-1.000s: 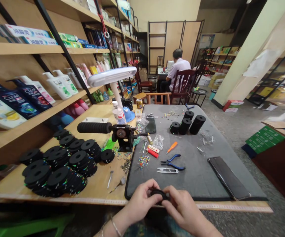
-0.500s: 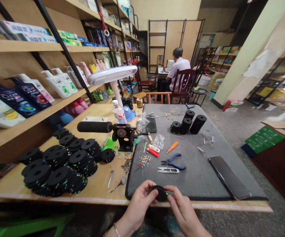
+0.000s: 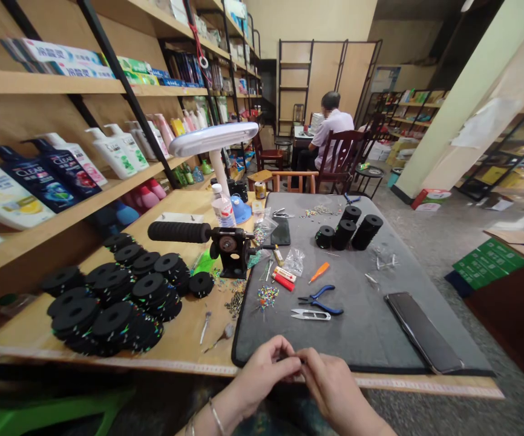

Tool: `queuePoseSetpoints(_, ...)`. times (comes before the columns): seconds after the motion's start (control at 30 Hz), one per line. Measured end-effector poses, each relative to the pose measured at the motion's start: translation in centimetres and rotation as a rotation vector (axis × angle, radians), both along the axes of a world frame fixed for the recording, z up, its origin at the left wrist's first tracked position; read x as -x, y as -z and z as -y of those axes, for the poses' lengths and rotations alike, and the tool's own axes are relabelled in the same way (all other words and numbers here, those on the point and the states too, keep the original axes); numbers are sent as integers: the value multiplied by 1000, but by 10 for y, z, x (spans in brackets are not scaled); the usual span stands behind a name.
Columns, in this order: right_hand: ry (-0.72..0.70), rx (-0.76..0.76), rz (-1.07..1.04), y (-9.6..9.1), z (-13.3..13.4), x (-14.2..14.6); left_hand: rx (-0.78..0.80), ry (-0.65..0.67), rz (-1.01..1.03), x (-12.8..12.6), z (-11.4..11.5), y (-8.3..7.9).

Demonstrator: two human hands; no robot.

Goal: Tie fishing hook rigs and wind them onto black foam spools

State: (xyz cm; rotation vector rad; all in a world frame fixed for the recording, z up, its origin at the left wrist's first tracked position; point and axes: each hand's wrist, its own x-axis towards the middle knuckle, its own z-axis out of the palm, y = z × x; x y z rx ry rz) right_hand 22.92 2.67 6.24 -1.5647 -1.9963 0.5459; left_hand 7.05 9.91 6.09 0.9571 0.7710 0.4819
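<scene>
My left hand [image 3: 271,370] and my right hand [image 3: 332,383] meet at the mat's front edge, fingertips pinched together. Whatever lies between them is hidden by the fingers; the black foam disc seen earlier does not show there. Just beyond are thread snips [image 3: 311,315] and blue-handled pliers [image 3: 322,299]. A pile of small coloured beads or pins [image 3: 267,295] lies on the grey mat [image 3: 362,330], forward and left of my hands. Many black foam discs [image 3: 114,318] with coloured pins in their rims are stacked at the left.
A black clamp-like winder [image 3: 229,251] with a foam roll stands mid-table. Near it are a desk lamp [image 3: 214,138], a bottle [image 3: 222,206] and a red lighter [image 3: 283,282]. Upright black foam rolls [image 3: 367,232] and a phone [image 3: 420,333] lie right. A person [image 3: 334,130] sits farther back.
My hands have come closer together, and the black foam disc between them has gone out of sight. The whole view has shifted slightly to the left.
</scene>
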Motion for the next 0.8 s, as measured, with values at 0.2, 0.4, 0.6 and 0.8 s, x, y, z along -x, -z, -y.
queuePoseSetpoints(0.2, 190, -43, -119, 10, 1, 0, 241, -80, 220, 0, 7, 3)
queuePoseSetpoints(0.4, 338, -111, -369, 20, 5, 14, 310, -152, 361, -1, 13, 8)
queuePoseSetpoints(0.6, 315, 60, -693, 22, 3, 27, 288, -131, 461, -2, 17, 13)
queuePoseSetpoints(0.8, 252, -103, -484, 15, 4, 25, -22, -72, 166, 4, 12, 9)
